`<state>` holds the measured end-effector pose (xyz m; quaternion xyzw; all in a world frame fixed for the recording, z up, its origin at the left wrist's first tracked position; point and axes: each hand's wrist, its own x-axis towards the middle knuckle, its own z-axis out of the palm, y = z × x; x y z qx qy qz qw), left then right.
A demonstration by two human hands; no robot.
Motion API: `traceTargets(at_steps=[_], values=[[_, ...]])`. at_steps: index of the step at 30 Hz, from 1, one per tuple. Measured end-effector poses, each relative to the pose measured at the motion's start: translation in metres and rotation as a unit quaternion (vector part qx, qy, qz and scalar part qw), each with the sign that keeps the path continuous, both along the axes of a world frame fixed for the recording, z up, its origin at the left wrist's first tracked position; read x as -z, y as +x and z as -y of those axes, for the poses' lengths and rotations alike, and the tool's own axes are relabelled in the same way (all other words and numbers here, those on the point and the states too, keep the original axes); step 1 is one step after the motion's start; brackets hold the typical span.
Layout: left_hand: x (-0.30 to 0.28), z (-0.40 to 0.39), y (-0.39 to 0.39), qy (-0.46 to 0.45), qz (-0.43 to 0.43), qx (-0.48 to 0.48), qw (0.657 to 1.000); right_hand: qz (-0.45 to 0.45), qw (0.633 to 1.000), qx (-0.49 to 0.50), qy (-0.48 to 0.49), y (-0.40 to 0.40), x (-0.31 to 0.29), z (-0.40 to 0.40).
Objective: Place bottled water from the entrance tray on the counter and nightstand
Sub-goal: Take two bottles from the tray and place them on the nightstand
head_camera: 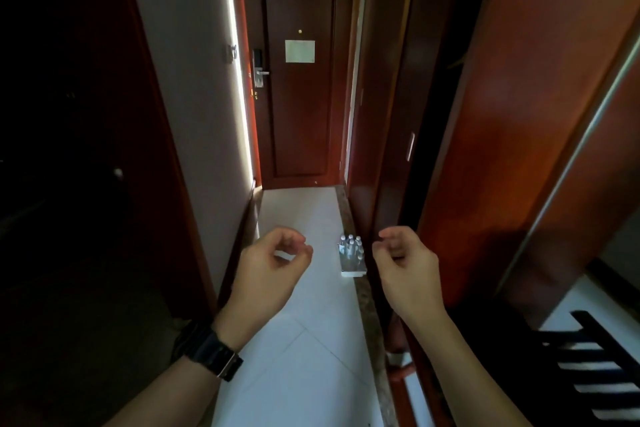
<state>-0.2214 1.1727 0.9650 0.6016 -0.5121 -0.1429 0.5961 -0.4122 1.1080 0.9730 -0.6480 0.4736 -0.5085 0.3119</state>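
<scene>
Your left hand (pixel 268 265) and right hand (pixel 405 263) hang raised over the white tiled floor (pixel 304 350), fingers loosely curled, holding nothing. The cluster of small clear white-capped water bottles (pixel 350 246) stands on the white rectangular tray (pixel 353 272) on the floor, between your hands, beside the dark wooden wardrobe (pixel 384 149).
</scene>
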Motion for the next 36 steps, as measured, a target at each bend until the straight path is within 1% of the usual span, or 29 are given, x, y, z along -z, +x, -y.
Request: traceTargets(at_steps=[6,9,14,17,21,24,28,33,36], values=[[0.024,0.149,0.037,0.013,0.0,-0.002,1.0,0.016,0.999,-0.017,0.026,0.041,0.034,0.153],[0.022,0.232,0.054,0.022,0.006,0.006,1.0,0.025,0.999,-0.023,0.033,0.062,0.038,0.235],[0.003,0.342,0.097,0.032,-0.007,0.0,0.999,0.004,0.999,-0.038,0.038,0.109,0.019,0.355],[-0.008,0.394,0.127,0.036,-0.019,-0.014,0.999,-0.004,0.998,-0.049,0.04,0.138,0.005,0.41],[-0.005,0.462,0.17,0.041,-0.03,-0.009,0.999,-0.021,0.998,-0.044,0.041,0.18,0.005,0.485],[0.012,0.522,0.209,0.053,-0.033,-0.008,0.998,-0.045,0.998,-0.028,0.045,0.217,0.015,0.543],[0.027,0.612,0.271,0.063,-0.021,0.006,0.998,-0.056,0.997,0.002,0.046,0.27,0.023,0.626],[0.028,0.74,0.326,0.054,0.014,0.061,0.997,-0.051,0.994,0.072,0.063,0.311,0.029,0.725],[0.038,0.807,0.337,0.082,0.027,0.108,0.99,-0.051,0.99,0.111,0.075,0.32,0.037,0.772]])
